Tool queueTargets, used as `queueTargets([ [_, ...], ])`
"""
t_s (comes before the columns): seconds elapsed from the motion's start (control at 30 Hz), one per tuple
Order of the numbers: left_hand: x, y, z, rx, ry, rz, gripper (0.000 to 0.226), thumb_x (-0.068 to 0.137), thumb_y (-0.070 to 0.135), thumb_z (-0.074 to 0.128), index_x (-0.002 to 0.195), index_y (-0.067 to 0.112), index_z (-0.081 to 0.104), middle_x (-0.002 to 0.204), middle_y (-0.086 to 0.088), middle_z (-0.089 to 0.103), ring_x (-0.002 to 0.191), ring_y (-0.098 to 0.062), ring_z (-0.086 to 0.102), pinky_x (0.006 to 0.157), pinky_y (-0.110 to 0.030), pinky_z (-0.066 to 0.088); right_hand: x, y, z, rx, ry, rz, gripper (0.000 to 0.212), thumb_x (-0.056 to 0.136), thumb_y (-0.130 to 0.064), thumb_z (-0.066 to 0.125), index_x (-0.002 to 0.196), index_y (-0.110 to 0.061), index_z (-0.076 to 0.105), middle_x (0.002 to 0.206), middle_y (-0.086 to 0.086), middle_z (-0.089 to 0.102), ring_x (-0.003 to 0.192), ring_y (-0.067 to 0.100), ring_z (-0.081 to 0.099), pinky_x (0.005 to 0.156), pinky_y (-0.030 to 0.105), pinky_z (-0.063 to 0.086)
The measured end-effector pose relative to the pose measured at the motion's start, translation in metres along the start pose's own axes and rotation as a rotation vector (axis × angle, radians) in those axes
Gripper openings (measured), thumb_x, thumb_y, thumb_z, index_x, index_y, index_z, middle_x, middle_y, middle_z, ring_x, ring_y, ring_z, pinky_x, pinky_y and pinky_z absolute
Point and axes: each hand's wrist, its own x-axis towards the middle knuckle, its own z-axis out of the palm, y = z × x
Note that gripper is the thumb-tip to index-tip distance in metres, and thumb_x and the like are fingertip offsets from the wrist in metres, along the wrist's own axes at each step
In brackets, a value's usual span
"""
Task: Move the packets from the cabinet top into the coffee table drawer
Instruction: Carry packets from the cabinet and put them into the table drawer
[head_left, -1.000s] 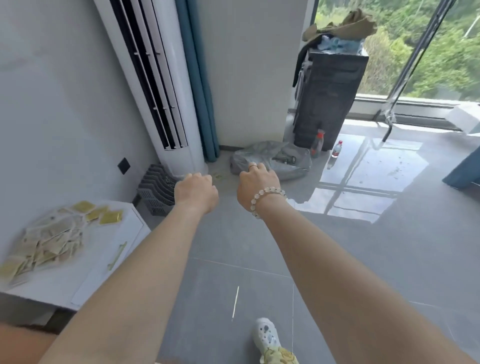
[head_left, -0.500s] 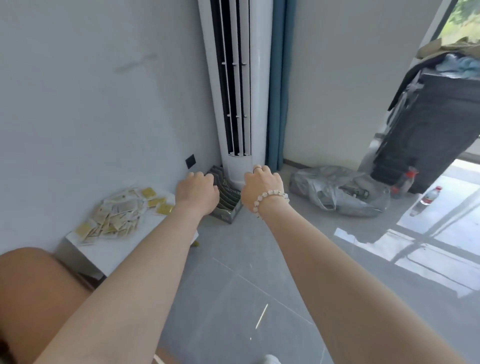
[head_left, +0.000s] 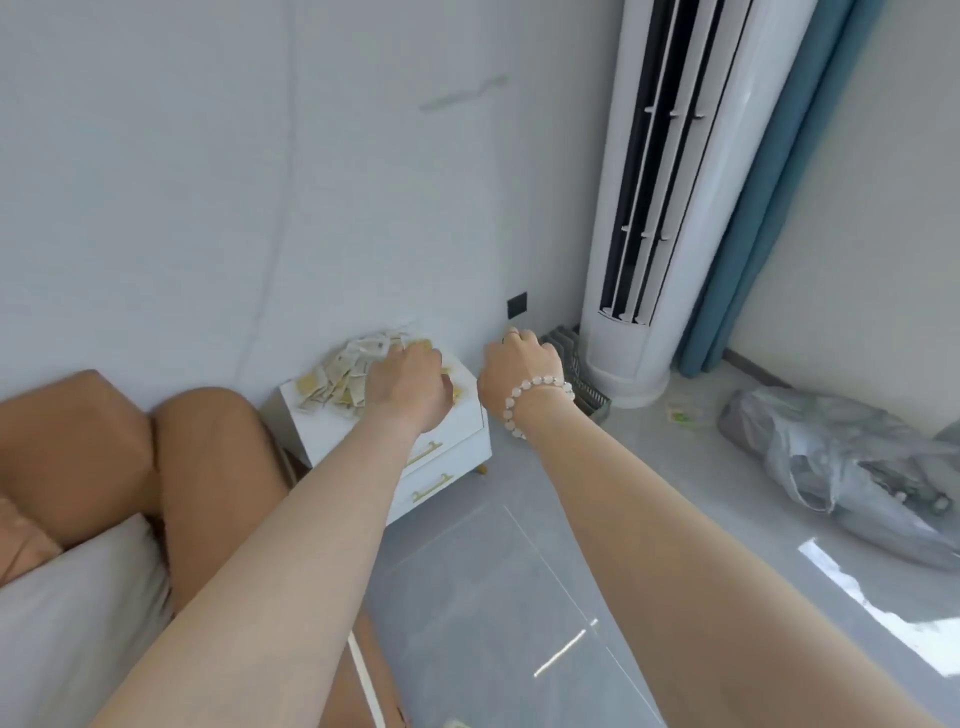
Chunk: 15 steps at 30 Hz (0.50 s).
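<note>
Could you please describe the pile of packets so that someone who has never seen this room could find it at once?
Start at the tall white floor-standing air conditioner in the corner beside the blue curtain. Left of it, against the pale wall, stands a small white cabinet with gold drawer handles. The loose heap of small white and yellow paper packets covers its top, the only clutter on that cabinet.

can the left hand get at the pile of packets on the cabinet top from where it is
Probably yes. The left hand is already over the pile of packets on the white cabinet, and nothing shows between them. Whether its fingers touch any packet yet cannot be told; they are hidden behind the hand.
</note>
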Motion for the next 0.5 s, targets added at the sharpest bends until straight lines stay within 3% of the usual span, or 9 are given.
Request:
queueTargets([
  [0.17,0.025,-0.039,0.004,0.026,-0.013,-0.108,0.037,0.099,0.028,0.034,0.126,0.012,0.053,0.131,-0.008,0.051,0.125,-0.027,0.041,0.089,-0.036,0.040,0.040,-0.024,0.005,-0.014,-0.006,-0.086,0.031,0.095,-0.020,0.037,0.120,-0.012,0.055,0.130,0.007,0.045,0.120,0.022,0.041,0.092,0.031,0.034],
  [0.5,0.110,-0.097,0.009,-0.064,0.012,-0.146,0.036,0.098,0.025,0.034,0.126,0.012,0.052,0.126,-0.007,0.052,0.120,-0.026,0.043,0.088,-0.035,0.039,0.138,-0.061,0.012,-0.085,-0.044,-0.099,0.034,0.095,-0.020,0.035,0.123,-0.010,0.053,0.133,0.008,0.043,0.121,0.023,0.041,0.091,0.032,0.035],
])
